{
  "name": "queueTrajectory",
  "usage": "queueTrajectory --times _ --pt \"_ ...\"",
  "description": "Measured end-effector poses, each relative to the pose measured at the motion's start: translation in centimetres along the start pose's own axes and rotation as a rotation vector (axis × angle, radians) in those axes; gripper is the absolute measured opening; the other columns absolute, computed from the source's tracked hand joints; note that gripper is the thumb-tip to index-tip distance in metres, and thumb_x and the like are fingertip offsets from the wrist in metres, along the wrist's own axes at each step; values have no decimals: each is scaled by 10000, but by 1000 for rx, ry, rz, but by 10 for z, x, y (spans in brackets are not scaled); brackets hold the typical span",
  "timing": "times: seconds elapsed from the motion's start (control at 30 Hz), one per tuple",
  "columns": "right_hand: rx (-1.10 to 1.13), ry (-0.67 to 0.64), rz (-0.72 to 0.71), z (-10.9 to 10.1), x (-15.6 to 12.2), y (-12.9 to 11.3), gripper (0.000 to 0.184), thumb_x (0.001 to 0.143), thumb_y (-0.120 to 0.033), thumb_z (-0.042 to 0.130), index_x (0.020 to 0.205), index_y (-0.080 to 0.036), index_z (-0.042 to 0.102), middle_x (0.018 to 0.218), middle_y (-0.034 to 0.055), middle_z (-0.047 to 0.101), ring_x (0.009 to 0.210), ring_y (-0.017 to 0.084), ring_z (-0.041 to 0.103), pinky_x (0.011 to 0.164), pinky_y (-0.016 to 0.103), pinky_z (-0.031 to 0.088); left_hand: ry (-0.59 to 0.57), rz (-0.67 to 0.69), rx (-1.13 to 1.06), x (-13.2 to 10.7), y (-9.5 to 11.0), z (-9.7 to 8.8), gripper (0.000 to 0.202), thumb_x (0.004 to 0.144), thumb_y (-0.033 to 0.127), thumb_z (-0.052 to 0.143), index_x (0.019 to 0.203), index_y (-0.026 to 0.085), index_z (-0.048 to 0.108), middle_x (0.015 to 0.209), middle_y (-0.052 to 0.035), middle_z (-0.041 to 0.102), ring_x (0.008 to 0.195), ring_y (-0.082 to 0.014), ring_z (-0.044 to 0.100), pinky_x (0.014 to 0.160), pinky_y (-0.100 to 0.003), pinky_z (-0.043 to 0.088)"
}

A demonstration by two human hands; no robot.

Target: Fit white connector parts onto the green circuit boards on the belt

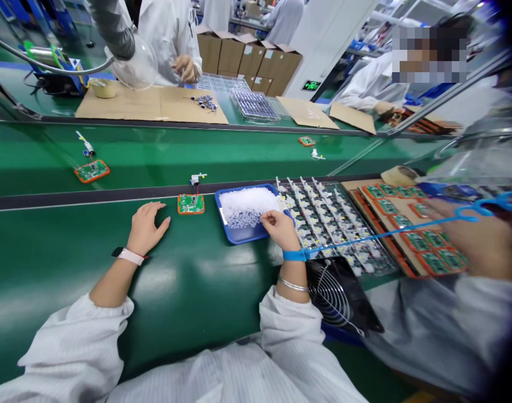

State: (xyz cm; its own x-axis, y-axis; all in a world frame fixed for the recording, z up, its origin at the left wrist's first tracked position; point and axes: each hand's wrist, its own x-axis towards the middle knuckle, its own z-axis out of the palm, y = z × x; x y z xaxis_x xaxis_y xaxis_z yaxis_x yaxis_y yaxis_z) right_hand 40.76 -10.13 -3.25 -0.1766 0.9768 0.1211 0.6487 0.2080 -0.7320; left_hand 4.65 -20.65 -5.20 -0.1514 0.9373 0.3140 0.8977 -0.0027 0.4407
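**Head view**
Left hands side: the left of the hands [147, 228] lies open and flat on the green desk [189, 274], just beside a circuit board [191, 204].
Right of the hands: the right of the hands [278, 229] is curled over white plastic pieces [241, 206] in a blue tray [243, 239], fingertips among them; cannot tell if it grips one.
Beyond that hand: a rack of boards [327, 224].
Below it: a black fan [334, 296].
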Motion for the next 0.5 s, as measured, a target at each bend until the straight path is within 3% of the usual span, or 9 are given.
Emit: queueTrajectory --times 0.1,0.23,0.5 --pt "-20 -93 -10 1 -1 -1 94 673 -252 522 693 -186 586 624 20 630 573 157 557 615 305 467 -12 -4 4 0 0 0 399 842 425 457 1149 186 543 1216 -96 583 1193 -279 464 998 -436 358" --pt "-19 -121 -7 1 -1 -2 86 667 -257 537 688 -187 583 606 13 616 548 149 537 590 297 459 -20 -4 9 0 1 -1 394 843 430 454 1136 185 550 1200 -96 593 1180 -279 475 992 -435 358" --pt "20 -47 -37 -8 -3 1 159 709 -290 526 762 -173 621 714 50 664 643 171 584 656 322 480 2 -51 -31 2 2 -3 369 839 447 455 1088 200 567 1166 -84 610 1147 -275 502 975 -433 364"
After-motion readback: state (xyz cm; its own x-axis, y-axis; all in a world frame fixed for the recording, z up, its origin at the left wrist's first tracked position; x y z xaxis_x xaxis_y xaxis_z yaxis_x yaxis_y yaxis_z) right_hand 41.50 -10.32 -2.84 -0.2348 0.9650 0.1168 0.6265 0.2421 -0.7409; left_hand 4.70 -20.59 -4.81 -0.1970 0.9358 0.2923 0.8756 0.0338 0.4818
